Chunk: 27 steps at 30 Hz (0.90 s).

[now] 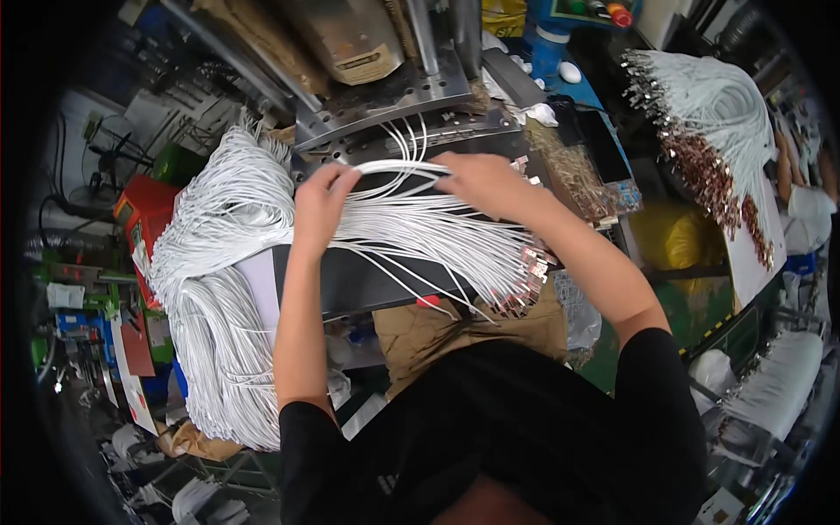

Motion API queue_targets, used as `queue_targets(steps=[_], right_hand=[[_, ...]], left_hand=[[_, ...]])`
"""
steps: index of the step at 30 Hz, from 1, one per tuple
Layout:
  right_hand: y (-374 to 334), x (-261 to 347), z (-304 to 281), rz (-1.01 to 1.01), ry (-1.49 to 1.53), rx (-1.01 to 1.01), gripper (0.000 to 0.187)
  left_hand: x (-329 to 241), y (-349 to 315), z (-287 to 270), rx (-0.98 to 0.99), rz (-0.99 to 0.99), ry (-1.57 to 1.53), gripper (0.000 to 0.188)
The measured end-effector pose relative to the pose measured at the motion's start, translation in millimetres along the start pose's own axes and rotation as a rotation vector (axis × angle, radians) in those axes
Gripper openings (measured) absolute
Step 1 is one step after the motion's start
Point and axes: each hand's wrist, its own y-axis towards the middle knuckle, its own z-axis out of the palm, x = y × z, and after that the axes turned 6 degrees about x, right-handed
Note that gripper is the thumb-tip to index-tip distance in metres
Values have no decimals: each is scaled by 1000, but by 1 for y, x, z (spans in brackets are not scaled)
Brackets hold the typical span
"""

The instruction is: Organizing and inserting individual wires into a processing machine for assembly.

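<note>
A small bundle of white cables (395, 165) arches between my two hands in front of a metal press. My left hand (322, 203) has its fingers closed round the bundle's left part. At its right part, the fingers of my right hand (492, 185) grip the same cables. Several strands run from the bundle up toward the press plate (385, 114). Below my hands, a thick fan of white cables (420, 226) lies across the black work surface (328, 284). Copper-coloured and silvery connectors (525, 284) cluster at its right end. The fingertips are partly hidden.
Large heaps of white cables (223, 206) rise on the left and hang over the edge. Loose metal pieces (569, 179) lie right of the press. Another cable bundle (713, 96) with copper ends rests on a stand at far right. A blue container (549, 51) stands behind.
</note>
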Motion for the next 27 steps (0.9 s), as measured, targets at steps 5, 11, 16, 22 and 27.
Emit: queue_targets(steps=[5, 11, 16, 22, 27], right_hand=[[-17, -17, -25, -32, -380, -139, 37], [-25, -8, 13, -135, -77, -250, 33], [-30, -20, -27, 51, -460, -164, 36], [-24, -17, -10, -38, -320, -174, 25], [-23, 16, -7, -79, -369, -312, 16]], left_hand=[[21, 2, -5, 272, -67, -218, 17], [29, 7, 6, 313, -94, -354, 18], [17, 9, 5, 392, -105, -351, 20], [22, 8, 21, 142, 19, -57, 22], [-13, 1, 49, 4, 185, 167, 26]])
